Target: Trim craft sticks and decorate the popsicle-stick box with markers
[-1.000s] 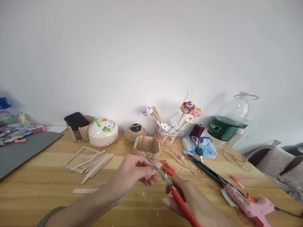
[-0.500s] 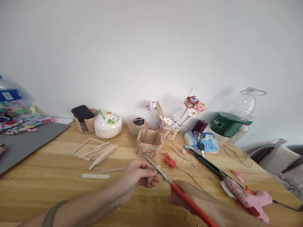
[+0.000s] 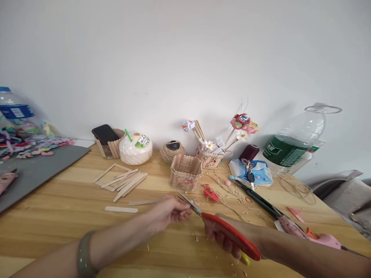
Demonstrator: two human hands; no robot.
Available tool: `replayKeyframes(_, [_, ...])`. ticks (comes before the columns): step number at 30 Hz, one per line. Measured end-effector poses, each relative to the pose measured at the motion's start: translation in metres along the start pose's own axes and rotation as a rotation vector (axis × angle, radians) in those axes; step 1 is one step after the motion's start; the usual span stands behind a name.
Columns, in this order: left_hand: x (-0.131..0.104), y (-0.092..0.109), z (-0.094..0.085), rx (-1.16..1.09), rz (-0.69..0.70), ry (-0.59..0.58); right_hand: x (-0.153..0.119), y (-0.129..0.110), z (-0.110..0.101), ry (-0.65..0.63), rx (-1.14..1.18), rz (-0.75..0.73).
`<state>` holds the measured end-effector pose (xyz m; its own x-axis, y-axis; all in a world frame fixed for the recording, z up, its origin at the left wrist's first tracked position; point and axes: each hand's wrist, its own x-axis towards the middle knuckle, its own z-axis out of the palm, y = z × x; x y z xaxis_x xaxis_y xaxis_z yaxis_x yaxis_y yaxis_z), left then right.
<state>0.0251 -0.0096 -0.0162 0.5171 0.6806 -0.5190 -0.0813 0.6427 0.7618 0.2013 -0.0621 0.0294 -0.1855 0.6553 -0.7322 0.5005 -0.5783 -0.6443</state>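
Between the fingers of my left hand (image 3: 169, 210) is a short piece of wooden stick (image 3: 183, 212), mostly covered by the fingertips. My right hand (image 3: 223, 235) is wrapped round the red handle of the scissors (image 3: 232, 231). The metal blades point up and left, reaching over my left fingertips at the stick piece. Just beyond the blades stands a small basket made of wooden sticks (image 3: 186, 172). To the left lie a loose pile of craft sticks (image 3: 127, 184) and a single flat stick (image 3: 121, 209).
Behind stand a phone (image 3: 105, 134), a wrapped coconut (image 3: 135, 150), a twine ball (image 3: 172, 151) and a flower holder (image 3: 210, 160). At the right are a red clip (image 3: 210, 193), a large bottle (image 3: 292, 143) and a pink glue gun (image 3: 324, 240). Wood scraps dot the table.
The scissors have turned, showing more of their red handle, and my right hand has swung with them. My left hand still pinches the stick piece. The view has shifted slightly.
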Motion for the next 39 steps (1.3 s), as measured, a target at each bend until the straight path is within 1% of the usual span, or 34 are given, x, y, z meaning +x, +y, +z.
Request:
replayKeyframes(3, [0.001,0.001,-0.002,0.069,-0.009,-0.022,0.001,-0.004,0.001,-0.019,-0.019,0.068])
replayKeyframes(5, [-0.003,0.004,-0.006,0.148,-0.003,-0.040,-0.003,-0.006,0.000,-0.026,-0.031,0.084])
replayKeyframes(8, [-0.015,0.015,-0.022,0.299,0.034,-0.042,-0.014,-0.002,-0.013,-0.032,-0.032,0.031])
replayKeyframes(9, [-0.019,0.019,-0.030,0.347,0.055,-0.022,-0.018,0.001,-0.020,-0.042,-0.014,-0.017])
replayKeyframes(11, [-0.026,0.028,-0.047,0.412,0.127,0.061,-0.026,0.009,-0.035,-0.105,0.057,-0.135])
replayKeyframes(14, [-0.030,0.038,-0.072,0.460,0.236,0.186,-0.034,0.019,-0.051,-0.116,0.133,-0.367])
replayKeyframes(16, [-0.028,0.041,-0.082,0.483,0.277,0.231,-0.037,0.022,-0.053,-0.102,0.225,-0.510])
replayKeyframes(18, [-0.025,0.042,-0.086,0.506,0.304,0.249,-0.035,0.023,-0.050,-0.095,0.359,-0.600])
replayKeyframes(22, [-0.019,0.044,-0.088,0.535,0.370,0.281,-0.019,0.020,-0.041,-0.049,0.608,-0.691])
replayKeyframes(25, [-0.018,0.049,-0.087,0.524,0.421,0.346,-0.003,0.013,-0.041,0.059,0.711,-0.775])
replayKeyframes(28, [-0.019,0.055,-0.084,0.514,0.457,0.412,0.009,-0.003,-0.042,0.146,0.765,-0.808])
replayKeyframes(31, [-0.022,0.061,-0.075,0.501,0.488,0.449,0.016,-0.023,-0.041,0.201,0.784,-0.802])
replayKeyframes(33, [-0.024,0.066,-0.069,0.470,0.516,0.446,0.020,-0.033,-0.039,0.242,0.774,-0.798])
replayKeyframes(35, [-0.024,0.070,-0.063,0.433,0.551,0.420,0.022,-0.038,-0.035,0.283,0.749,-0.812])
replayKeyframes(39, [-0.020,0.079,-0.056,0.392,0.595,0.371,0.025,-0.033,-0.031,0.312,0.728,-0.831])
